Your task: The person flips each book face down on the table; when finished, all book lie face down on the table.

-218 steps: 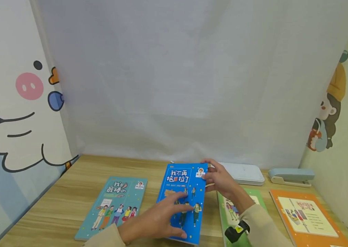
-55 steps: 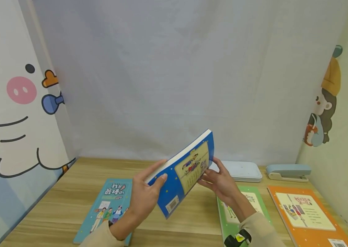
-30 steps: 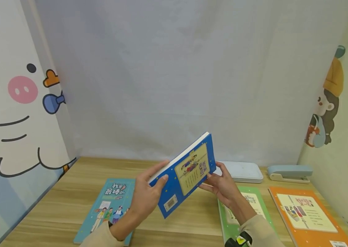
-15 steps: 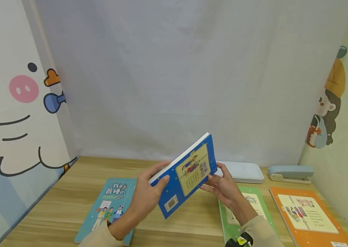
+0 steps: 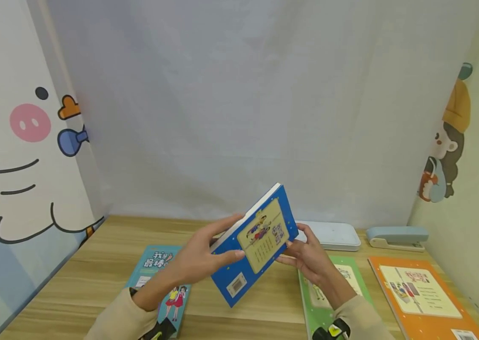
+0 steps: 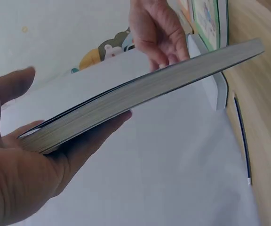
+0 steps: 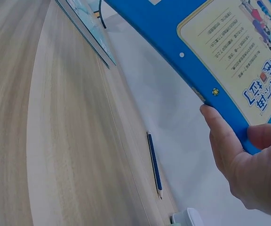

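Observation:
A blue book [image 5: 260, 238] hangs tilted above the table, its back cover with a cream panel and barcode facing me. My left hand [image 5: 222, 243] grips its left edge, thumb on the cover and fingers behind. My right hand [image 5: 296, 248] pinches the right edge near the top corner. In the left wrist view the page edge of the book [image 6: 140, 94] runs between my left hand [image 6: 27, 174] and right hand [image 6: 159, 37]. The right wrist view shows my right hand [image 7: 248, 160] on the book's corner [image 7: 220, 52].
On the wooden table [image 5: 95, 274] lie a teal book [image 5: 156, 267], a green book [image 5: 341, 278] under my right forearm, and an orange book [image 5: 418, 293]. A white case [image 5: 333, 236] and a stapler [image 5: 397, 236] sit by the back wall, and a pencil [image 7: 154, 165].
The blue book went from flat on the table to lifted and flipped, back cover up. In the last half second it tilted slightly and my left arm swung lower left over the teal book.

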`<state>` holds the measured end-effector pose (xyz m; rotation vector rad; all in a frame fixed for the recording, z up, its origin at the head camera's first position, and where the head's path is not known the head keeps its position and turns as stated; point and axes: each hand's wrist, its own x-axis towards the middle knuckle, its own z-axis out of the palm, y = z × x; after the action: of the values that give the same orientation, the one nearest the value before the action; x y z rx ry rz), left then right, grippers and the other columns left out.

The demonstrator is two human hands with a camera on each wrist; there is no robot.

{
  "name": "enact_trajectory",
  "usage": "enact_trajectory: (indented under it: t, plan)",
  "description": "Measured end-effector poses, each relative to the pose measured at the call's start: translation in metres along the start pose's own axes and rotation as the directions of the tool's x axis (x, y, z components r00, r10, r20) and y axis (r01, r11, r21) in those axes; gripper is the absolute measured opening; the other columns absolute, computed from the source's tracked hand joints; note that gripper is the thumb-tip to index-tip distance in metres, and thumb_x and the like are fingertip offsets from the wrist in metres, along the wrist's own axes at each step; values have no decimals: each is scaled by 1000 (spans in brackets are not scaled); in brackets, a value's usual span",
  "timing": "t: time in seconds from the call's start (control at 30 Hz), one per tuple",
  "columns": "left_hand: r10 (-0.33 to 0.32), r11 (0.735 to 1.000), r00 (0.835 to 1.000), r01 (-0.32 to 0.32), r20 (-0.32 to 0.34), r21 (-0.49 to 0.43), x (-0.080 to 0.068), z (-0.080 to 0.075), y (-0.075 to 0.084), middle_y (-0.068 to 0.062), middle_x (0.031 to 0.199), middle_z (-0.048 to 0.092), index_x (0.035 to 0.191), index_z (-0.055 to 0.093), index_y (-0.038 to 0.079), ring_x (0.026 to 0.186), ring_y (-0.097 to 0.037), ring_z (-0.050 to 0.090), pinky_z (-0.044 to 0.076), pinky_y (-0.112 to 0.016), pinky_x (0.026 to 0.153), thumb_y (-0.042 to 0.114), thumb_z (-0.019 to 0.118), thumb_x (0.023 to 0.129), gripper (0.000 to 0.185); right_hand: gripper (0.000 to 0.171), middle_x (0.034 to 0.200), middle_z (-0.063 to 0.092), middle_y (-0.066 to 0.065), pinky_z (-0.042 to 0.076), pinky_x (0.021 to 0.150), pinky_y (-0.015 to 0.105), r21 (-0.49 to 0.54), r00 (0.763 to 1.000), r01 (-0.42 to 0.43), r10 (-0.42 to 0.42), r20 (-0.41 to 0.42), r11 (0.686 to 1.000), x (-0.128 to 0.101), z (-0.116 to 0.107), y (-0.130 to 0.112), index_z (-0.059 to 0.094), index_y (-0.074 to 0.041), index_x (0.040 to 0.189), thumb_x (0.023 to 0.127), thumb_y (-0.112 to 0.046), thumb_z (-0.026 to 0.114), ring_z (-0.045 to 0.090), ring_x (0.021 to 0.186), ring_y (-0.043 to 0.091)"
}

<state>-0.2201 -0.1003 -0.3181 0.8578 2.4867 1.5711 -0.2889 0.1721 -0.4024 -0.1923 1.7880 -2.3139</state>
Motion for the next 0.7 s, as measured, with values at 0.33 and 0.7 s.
enact_trajectory:
  t: [0.33,0.7]
  plan:
    - [-60,972,995,41,76,233,9,-11,13,-27,149,46,145,52,6,94,-33,74,63,-38,72,-5,62,94,53,45,104,66,7,58,91,50,-12,1000,11,-11,28,1000,0,-1,0,28,-11,138,99,9,38,70,95,20]
    - [-137,969,990,139,-24,203,10,-7,2,-28,146,50,140,58,7,90,-32,74,63,-37,66,-11,61,91,52,49,111,64,14,60,86,46,-116,1000,-12,9,-21,993,-2,-2,-1,26,-9,146,101,5,40,70,95,23]
